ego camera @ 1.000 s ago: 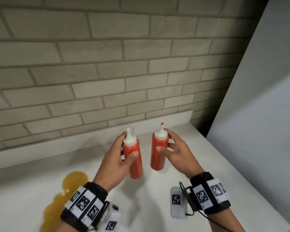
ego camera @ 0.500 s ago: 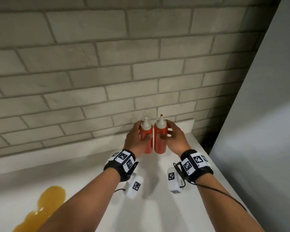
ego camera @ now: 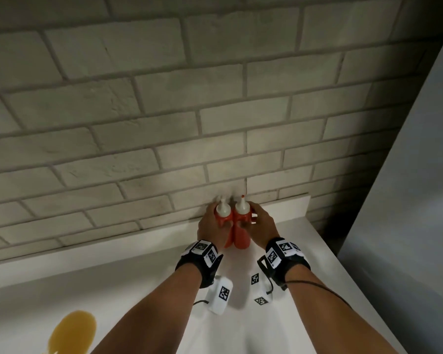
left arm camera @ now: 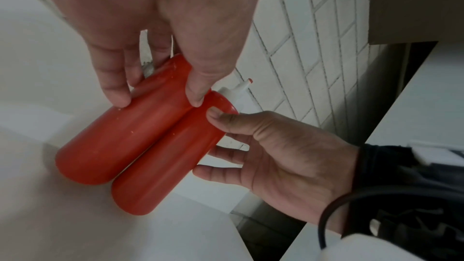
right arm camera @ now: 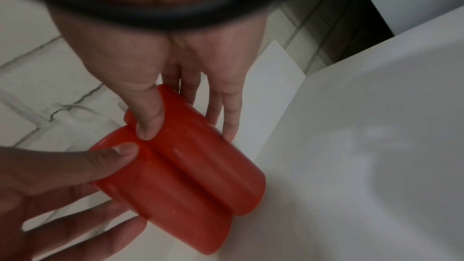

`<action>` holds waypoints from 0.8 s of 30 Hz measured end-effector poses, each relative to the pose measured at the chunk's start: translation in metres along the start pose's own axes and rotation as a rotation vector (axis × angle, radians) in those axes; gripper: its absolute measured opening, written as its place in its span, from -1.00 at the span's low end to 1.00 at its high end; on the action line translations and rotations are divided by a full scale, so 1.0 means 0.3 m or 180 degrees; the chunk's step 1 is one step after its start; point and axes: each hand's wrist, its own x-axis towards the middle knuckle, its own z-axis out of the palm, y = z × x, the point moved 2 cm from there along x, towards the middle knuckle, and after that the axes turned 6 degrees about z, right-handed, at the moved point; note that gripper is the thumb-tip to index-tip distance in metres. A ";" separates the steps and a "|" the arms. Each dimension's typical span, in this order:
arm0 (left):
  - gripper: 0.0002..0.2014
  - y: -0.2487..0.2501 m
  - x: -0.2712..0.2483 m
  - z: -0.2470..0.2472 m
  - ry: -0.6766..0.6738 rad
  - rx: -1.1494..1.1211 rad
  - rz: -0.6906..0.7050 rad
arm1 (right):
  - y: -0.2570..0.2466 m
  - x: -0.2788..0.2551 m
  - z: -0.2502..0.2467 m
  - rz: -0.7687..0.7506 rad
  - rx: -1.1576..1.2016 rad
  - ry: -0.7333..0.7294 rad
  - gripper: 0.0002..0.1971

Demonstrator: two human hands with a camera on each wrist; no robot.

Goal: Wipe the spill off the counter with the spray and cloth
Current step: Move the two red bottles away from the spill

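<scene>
Red plastic, smooth and a little glossy: two squeeze bottles stand upright and touching each other at the foot of the brick wall [ego camera: 164, 139]. The left hand [ego camera: 211, 227] curls its fingers and thumb round the left bottle [ego camera: 224, 217], and the right hand [ego camera: 260, 226] does the same on the right bottle [ego camera: 241, 231]. Both bottles are plain cylinders with white cone caps; the right cap has a small red tip.

I judge this to be a clearing step: the bottles are being parked at the back so that the counter [ego camera: 304, 264] is free. The spill [ego camera: 72, 332], an amber puddle with a rounded edge, lies well behind the left hand, beside the left forearm, on the matte white surface. It is not yet wiped.

Next, both hands must let go without tipping the bottles, then fetch the spray and cloth, neither of which I can see.
</scene>
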 end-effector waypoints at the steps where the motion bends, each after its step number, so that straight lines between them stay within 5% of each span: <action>1: -0.33 -0.005 0.000 0.003 0.0013 -0.0023 -0.0031 | 0.007 0.004 0.005 0.0004 -0.0004 -0.0013 -0.42; 10: -0.35 -0.041 0.016 0.008 0.0024 -0.0176 -0.0155 | 0.038 0.041 0.046 0.0032 0.0034 0.0001 -0.37; 16: -0.09 -0.052 -0.018 -0.028 -0.0158 -0.0148 -0.0127 | 0.052 0.010 0.030 0.0081 0.0170 -0.0175 -0.18; 24: -0.13 -0.120 -0.326 -0.192 -0.0343 -0.0196 0.0050 | 0.092 -0.344 -0.020 0.0498 0.0466 -0.0079 -0.21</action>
